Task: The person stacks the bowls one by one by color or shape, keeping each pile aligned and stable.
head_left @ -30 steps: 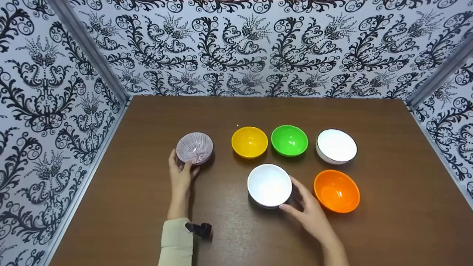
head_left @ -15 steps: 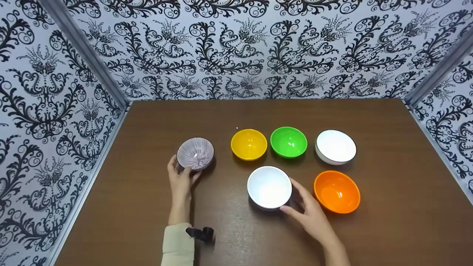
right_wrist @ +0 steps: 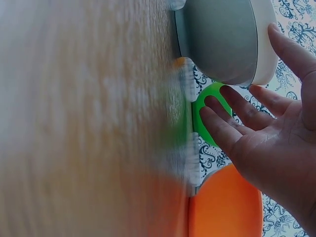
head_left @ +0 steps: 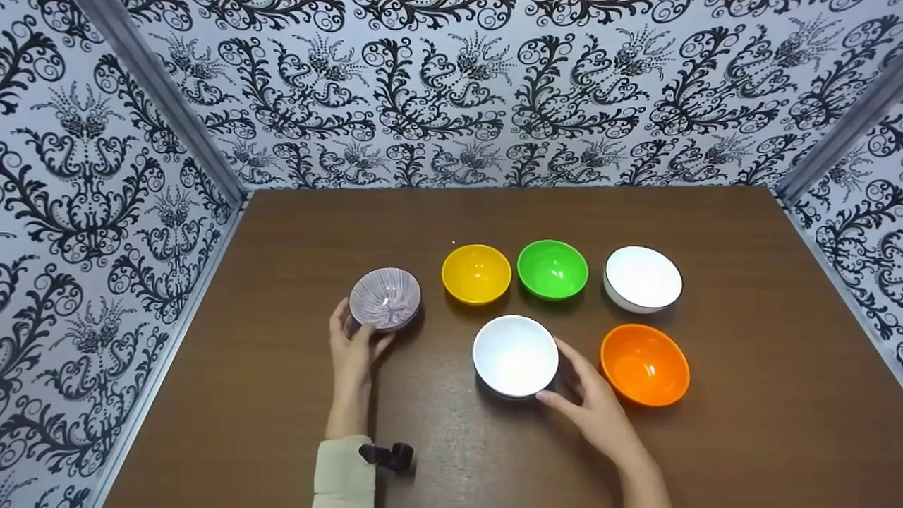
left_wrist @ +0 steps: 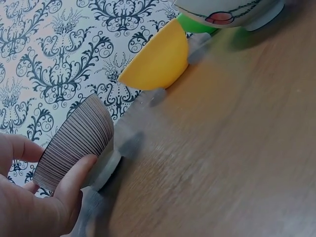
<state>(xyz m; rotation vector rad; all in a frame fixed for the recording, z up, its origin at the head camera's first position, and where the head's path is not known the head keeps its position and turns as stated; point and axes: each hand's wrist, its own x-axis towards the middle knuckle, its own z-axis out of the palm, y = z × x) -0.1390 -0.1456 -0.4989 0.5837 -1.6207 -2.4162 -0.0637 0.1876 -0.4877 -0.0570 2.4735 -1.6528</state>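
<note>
In the head view my left hand [head_left: 356,346] pinches the near left side of a small striped bowl [head_left: 386,300]. The left wrist view shows the thumb low on that bowl's ribbed outside [left_wrist: 74,143], with the other fingers at its rim. My right hand [head_left: 596,406] holds the right side of a white bowl [head_left: 515,356] at the middle front. Its thumb and index fingertip are at the rim, while the other fingers spread loosely beside the bowl in the right wrist view. A dark line runs round the white bowl's outside [right_wrist: 222,42] below the rim.
Behind the white bowl stand a yellow bowl [head_left: 477,275] and a green bowl [head_left: 552,270]. A second white bowl [head_left: 643,279] with a dark rim is at the right, and an orange bowl [head_left: 645,365] sits close beside my right hand. Patterned walls [head_left: 465,92] enclose the brown table [head_left: 762,317].
My left hand and the striped bowl have shifted right and slightly nearer to me, toward the white bowl. The right hand keeps its place on the white bowl.
</note>
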